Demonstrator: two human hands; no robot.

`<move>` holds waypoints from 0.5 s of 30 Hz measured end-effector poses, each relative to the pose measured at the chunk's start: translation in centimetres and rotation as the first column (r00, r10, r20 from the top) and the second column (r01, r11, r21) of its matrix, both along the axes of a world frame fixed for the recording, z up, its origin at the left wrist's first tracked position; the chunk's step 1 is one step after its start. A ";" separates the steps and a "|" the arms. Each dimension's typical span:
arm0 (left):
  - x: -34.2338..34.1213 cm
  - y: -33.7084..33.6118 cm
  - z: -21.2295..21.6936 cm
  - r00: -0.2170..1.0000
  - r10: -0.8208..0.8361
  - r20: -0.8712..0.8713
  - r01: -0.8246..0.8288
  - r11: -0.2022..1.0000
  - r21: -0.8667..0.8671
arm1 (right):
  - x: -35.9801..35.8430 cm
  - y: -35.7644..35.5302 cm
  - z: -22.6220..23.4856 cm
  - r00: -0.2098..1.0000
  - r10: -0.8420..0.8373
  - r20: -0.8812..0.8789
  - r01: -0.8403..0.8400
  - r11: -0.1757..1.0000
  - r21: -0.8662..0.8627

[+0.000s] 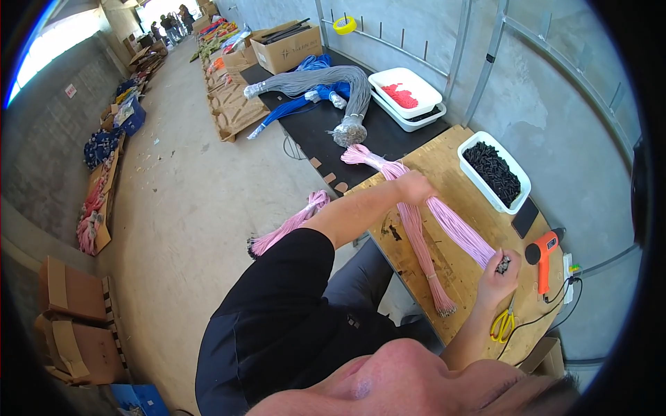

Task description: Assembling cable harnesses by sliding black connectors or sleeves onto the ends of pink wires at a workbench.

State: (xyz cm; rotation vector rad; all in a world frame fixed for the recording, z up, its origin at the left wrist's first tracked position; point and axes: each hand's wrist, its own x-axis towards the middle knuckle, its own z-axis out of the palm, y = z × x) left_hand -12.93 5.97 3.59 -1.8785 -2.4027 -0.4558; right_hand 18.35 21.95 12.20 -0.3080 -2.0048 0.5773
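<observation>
A long bundle of pale pink wires (458, 223) stretches across the wooden table. My left hand (416, 188) is closed around its middle, while my right hand (498, 279) grips its near end, where dark and silvery tips (503, 265) poke out of the fist. Below my left hand, a darker pink wire bundle (415, 239) lies on the tabletop with its metal-tipped end toward me. The far end of the pink wires (364, 157), wrapped in clear film, reaches the table's far edge. Yellow-handled scissors (502, 326) lie close to my right wrist.
An orange heat gun (544, 258), a dark phone-like slab (525, 218) and a white tray of black sleeves (492, 170) line the wall side. Beyond, a black table (309, 142) carries grey wires (326, 80). Another pink bundle (290, 227) sits left of the table.
</observation>
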 end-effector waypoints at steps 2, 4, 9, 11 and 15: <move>-0.4 1.6 0.5 0.999 0.040 -0.003 -0.040 0.984 -0.176 | 0.1 -0.1 -0.6 1.000 -0.007 0.008 0.007 1.000 0.016; -0.8 2.5 1.2 0.997 0.060 0.039 -0.051 0.980 -0.191 | 0.0 -0.6 -0.9 1.000 0.019 -0.016 -0.017 0.997 0.074; -0.2 2.6 0.8 0.996 0.076 0.039 -0.069 0.982 -0.176 | -0.3 0.2 -2.4 0.997 -0.073 -0.015 0.073 0.997 0.010; 0.0 1.8 -0.6 0.997 0.077 -0.029 -0.079 0.993 -0.090 | -0.5 0.5 -2.5 0.994 -0.112 0.017 0.113 0.991 -0.074; 0.4 1.8 -0.8 0.993 0.113 -0.038 -0.117 0.988 -0.103 | -0.4 0.1 -2.8 0.994 -0.102 0.032 0.105 0.990 -0.096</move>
